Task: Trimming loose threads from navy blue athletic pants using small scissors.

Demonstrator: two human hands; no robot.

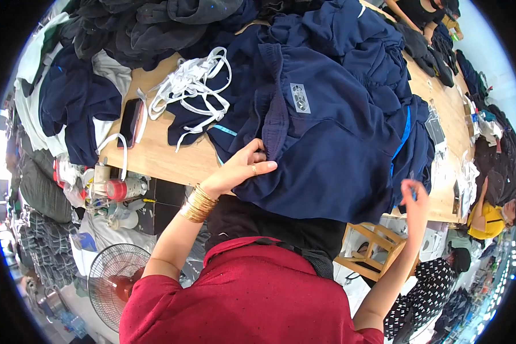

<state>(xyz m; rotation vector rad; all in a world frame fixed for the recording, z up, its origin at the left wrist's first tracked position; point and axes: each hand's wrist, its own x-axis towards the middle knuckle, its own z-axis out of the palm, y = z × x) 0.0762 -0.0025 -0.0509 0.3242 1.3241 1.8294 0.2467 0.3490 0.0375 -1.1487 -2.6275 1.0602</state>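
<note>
A pair of navy elastic-waist pants [338, 155] lies spread across the table in front of me, its gathered waistband [276, 123] toward the left. Near that waistband is a grey printed patch [299, 98]. My left hand [243, 169] is closed on the waistband's near end, thumb on top and fingers curled at the cloth. Beyond the right edge of the pants, my right hand [415, 198] is raised with its fingers apart and slightly blurred; nothing shows in it. Bright blue trim [404, 133] runs along the cloth at the right.
White drawstrings [192, 86] lie tangled left of the pants, near a phone [131, 121]. Navy garments [355, 34] and dark clothes [149, 26] are heaped at the back. A wooden stool [370, 247] and a fan [119, 281] stand below the table. Other people work at the right.
</note>
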